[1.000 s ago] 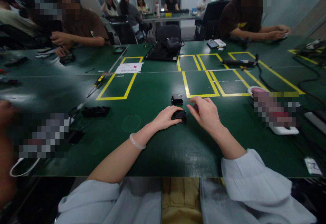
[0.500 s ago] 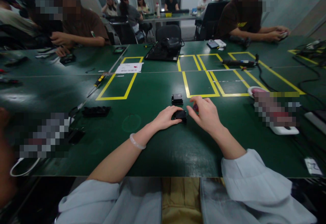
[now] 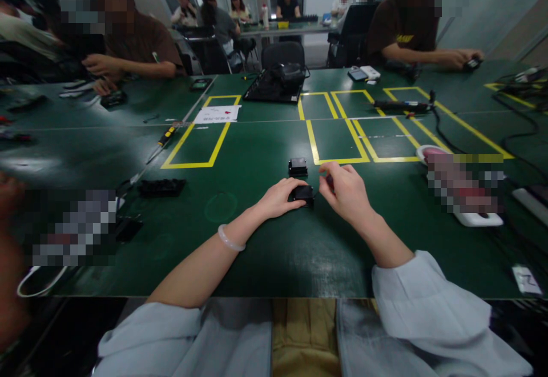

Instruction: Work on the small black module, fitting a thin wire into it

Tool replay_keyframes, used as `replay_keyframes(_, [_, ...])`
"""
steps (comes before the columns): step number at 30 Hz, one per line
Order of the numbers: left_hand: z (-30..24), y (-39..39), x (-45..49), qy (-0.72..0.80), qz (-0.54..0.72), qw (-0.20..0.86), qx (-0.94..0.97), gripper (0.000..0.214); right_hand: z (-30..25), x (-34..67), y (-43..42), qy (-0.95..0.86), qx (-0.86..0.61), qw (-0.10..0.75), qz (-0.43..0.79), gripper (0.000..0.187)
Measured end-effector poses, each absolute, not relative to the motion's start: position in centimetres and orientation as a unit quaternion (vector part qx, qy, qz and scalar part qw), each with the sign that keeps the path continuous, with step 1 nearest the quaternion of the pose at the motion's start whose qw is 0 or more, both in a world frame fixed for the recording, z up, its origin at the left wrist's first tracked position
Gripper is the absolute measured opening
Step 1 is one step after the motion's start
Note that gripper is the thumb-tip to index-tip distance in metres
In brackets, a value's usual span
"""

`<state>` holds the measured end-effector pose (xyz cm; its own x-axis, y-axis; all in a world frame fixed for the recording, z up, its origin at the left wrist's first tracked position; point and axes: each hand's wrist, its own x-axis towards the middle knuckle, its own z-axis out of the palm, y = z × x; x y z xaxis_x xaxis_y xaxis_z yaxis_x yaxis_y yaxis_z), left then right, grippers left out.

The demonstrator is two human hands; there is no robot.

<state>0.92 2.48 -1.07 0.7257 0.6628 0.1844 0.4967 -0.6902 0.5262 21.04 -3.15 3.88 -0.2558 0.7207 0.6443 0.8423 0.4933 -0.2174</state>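
Observation:
My left hand (image 3: 282, 197) is closed around a small black rectangular block (image 3: 305, 193) on the table, thumb on the near side and fingers on the far side. Just to its right, my right hand (image 3: 349, 191) has its thumb and fingertips drawn together in a pinch. A small dark, partly reddish thing shows between those fingers, too hidden to name. The fingertips are close to the block's right side; whether they touch it I cannot tell. Just beyond the left hand sits a second, similar black block (image 3: 298, 166).
A phone in a white holder (image 3: 477, 219) lies to the right, beside cables. At left are a yellow-black screwdriver (image 3: 168, 135), a black ridged part (image 3: 161, 187) and another phone (image 3: 77, 225). A black electric screwdriver (image 3: 400, 105) lies farther off. Co-workers sit across the table.
My right thumb has come in closer to the fingertips. My left hand and the block stay in place. The hands of the co-worker at the far right have shifted slightly.

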Motion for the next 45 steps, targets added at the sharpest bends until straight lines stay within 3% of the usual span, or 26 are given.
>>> replay_keyframes(45, [-0.97,2.46,0.94,0.322,0.184,0.227,0.9,0.043,3.89,21.19,-3.22,-0.785,-0.494,0.364,-0.087,0.015])
